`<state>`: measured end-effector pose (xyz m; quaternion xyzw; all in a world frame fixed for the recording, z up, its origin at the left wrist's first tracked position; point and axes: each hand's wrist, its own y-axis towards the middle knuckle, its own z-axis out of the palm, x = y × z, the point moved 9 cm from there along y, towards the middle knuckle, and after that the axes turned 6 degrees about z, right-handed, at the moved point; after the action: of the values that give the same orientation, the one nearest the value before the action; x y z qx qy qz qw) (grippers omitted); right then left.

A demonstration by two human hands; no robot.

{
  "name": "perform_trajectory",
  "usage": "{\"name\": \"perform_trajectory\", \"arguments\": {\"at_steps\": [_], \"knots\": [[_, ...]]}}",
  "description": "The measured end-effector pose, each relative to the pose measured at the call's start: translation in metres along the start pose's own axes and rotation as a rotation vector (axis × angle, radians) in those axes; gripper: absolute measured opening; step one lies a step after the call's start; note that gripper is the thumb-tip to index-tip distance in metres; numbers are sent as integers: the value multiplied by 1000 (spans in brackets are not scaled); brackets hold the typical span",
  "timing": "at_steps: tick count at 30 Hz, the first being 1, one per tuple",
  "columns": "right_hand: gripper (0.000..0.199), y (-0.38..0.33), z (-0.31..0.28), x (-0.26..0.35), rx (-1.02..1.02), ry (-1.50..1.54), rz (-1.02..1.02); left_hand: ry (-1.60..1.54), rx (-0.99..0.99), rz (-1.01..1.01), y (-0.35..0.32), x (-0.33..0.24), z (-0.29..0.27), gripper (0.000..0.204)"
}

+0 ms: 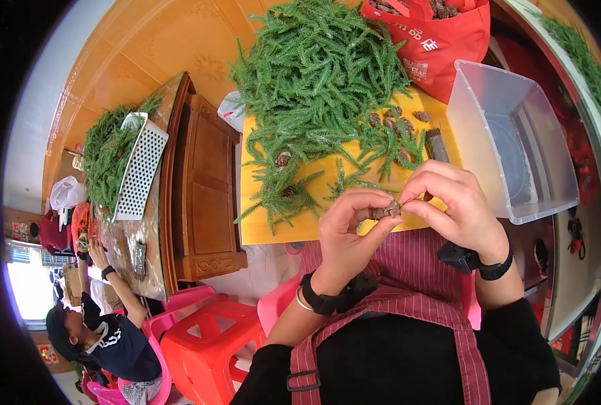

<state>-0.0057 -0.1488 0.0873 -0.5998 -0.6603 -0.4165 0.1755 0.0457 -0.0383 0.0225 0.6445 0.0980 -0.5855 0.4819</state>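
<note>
Just over the near edge of the yellow table, my left hand [351,226] pinches a small brown pine cone [385,211] between thumb and fingertips. My right hand [452,202] is closed in a pinch at the cone's right end; what its fingertips hold there is too small to make out. Beyond the hands lie cut green artificial pine sprigs [344,181]. Loose pine cones [421,116] are scattered at the right, and a bundle of thin dark sticks or wires [436,144] lies beside them. Another pine cone [283,159] rests among the sprigs at the left.
A big heap of green sprigs [314,67] covers the table's far part. A red bag [442,40] with cones stands behind, and a clear plastic bin [510,145] at the right. Left are a wooden cabinet [206,189], red stool [209,344] and seated co-worker [121,344].
</note>
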Motion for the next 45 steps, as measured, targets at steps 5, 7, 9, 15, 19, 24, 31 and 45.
{"name": "perform_trajectory", "arguments": {"at_steps": [5,7,9,15,19,24,31,45], "knots": [[8,0,-2,3,13,-20,-27,-13,4,48,-1,-3,3,31],[7,-1,-2,1,9,18,7,3,13,50,0,-4,3,31],[7,-1,-2,-2,6,57,38,21,20,53,1,-3,3,30],[9,-3,-4,0,-77,46,-6,3,-17,57,1,-4,3,30],[9,-4,-5,1,-88,-14,-5,0,-27,47,1,-4,3,29],[9,-4,-4,0,-103,-38,7,-22,-37,64,0,-4,3,28],[8,-5,-4,4,-128,-98,-1,56,-20,97,1,-10,4,26],[12,-9,-6,11,-120,-212,-17,200,30,167,0,-13,5,26]]}}
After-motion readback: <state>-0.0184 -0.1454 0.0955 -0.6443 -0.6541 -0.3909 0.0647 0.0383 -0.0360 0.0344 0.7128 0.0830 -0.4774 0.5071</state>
